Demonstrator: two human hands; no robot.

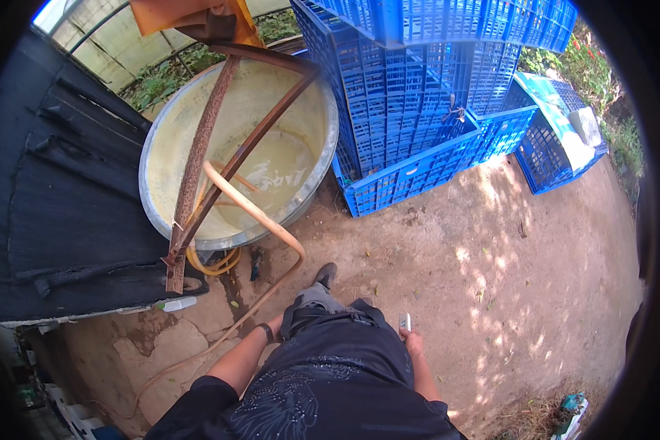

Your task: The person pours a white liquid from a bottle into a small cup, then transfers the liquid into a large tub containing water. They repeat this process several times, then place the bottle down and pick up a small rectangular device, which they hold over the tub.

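At my right side, my right hand grips a small white handheld device that looks like a remote control, its lower end hidden by the fingers. My left hand hangs by my left hip, with a dark band on its wrist. The trousers and waist strap cover its fingers, so what they do is hidden. Ahead on the left stands a large round tub with some cloudy liquid in its bottom. Rusty metal bars joined at angles lie across its rim. A tan hose loops over the rim and down to the ground.
Blue plastic crates stand stacked ahead, and another blue crate lies farther right with a white block on it. Black sheeting covers a raised surface on the left. The hose trails over cracked concrete beside my left foot.
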